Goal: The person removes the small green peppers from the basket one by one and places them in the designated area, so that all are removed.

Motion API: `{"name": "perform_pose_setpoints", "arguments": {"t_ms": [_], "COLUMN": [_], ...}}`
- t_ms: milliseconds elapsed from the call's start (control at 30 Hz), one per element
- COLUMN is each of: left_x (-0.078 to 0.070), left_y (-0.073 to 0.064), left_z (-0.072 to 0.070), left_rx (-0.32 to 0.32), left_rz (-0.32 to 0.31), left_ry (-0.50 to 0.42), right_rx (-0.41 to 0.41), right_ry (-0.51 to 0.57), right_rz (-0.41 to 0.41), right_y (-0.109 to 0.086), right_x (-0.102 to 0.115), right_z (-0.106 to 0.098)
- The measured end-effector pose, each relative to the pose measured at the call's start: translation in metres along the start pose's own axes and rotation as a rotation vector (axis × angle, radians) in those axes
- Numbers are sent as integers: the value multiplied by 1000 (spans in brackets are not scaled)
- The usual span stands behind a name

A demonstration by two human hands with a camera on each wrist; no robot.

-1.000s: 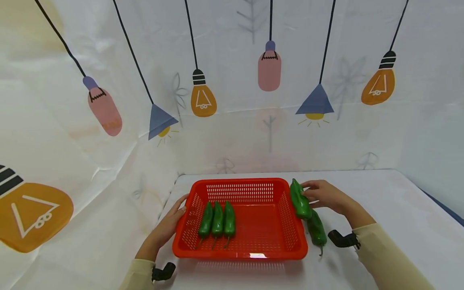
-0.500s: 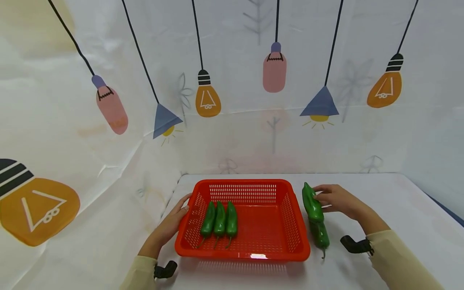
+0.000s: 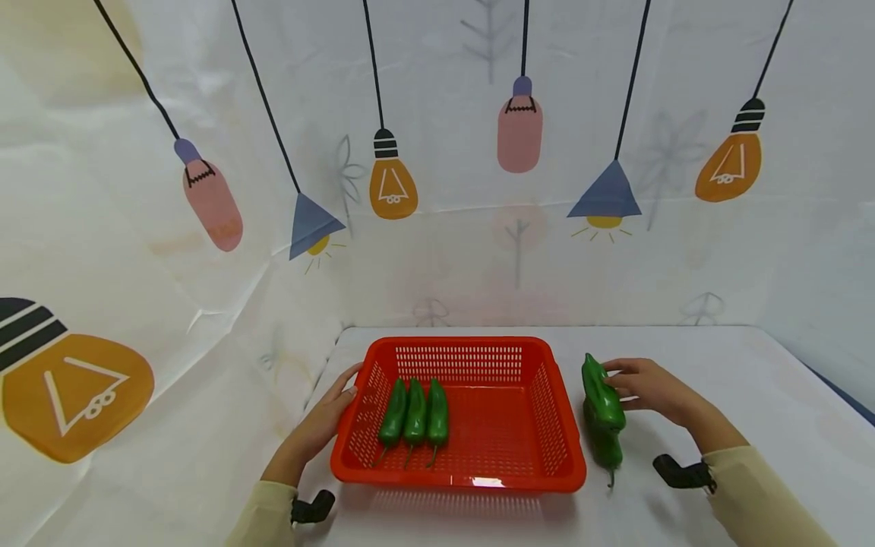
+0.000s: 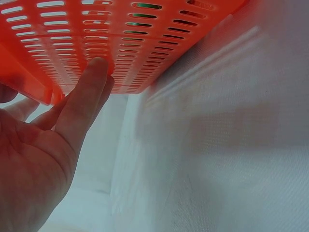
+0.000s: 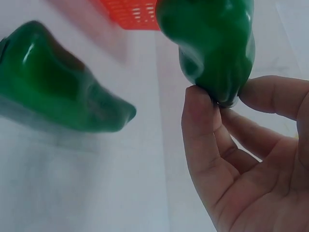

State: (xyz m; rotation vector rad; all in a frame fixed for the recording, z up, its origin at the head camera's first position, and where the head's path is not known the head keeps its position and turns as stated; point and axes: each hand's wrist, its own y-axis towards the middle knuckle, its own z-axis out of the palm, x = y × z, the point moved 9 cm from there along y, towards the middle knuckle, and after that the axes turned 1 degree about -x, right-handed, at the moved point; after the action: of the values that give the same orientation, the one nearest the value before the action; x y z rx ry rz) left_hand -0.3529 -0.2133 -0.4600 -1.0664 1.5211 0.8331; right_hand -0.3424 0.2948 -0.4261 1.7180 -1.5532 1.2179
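In the head view, my right hand (image 3: pixel 642 391) pinches a glossy green chili pepper (image 3: pixel 601 399) by its side, right of the red basket. The right wrist view shows thumb and fingertips on the narrow end of that pepper (image 5: pixel 207 38). A second green chili pepper (image 3: pixel 607 454) lies on the table below it, partly covered. My left hand (image 3: pixel 323 420) rests at the left side of the red slotted basket (image 3: pixel 458 480). Fairly straight fingers touch the basket's outer wall in the left wrist view. Three green chili peppers (image 3: pixel 415 416) lie side by side in the basket's left half.
A white-covered table (image 3: pixel 718 380) carries the basket. Behind and to the left hangs a pale sheet (image 3: pixel 444 258) printed with lamps and bulbs. Black wrist mounts (image 3: pixel 683 472) stick out from both sleeves.
My right hand has moved the pepper right and lower, away from the basket's right rim toward the pepper on the table. The left hand stays at the basket; the view has shifted slightly.
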Motion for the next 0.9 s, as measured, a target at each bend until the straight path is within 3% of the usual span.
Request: {"name": "perform_pose_setpoints", "arguments": {"t_ms": [900], "left_x": [0], "left_y": [2], "left_z": [0], "left_rx": [-37], "left_rz": [-13], "left_ry": [8], "right_rx": [-56], "right_ry": [11], "right_rz": [113], "right_y": [-7], "right_x": [-49], "right_z": [-5]}}
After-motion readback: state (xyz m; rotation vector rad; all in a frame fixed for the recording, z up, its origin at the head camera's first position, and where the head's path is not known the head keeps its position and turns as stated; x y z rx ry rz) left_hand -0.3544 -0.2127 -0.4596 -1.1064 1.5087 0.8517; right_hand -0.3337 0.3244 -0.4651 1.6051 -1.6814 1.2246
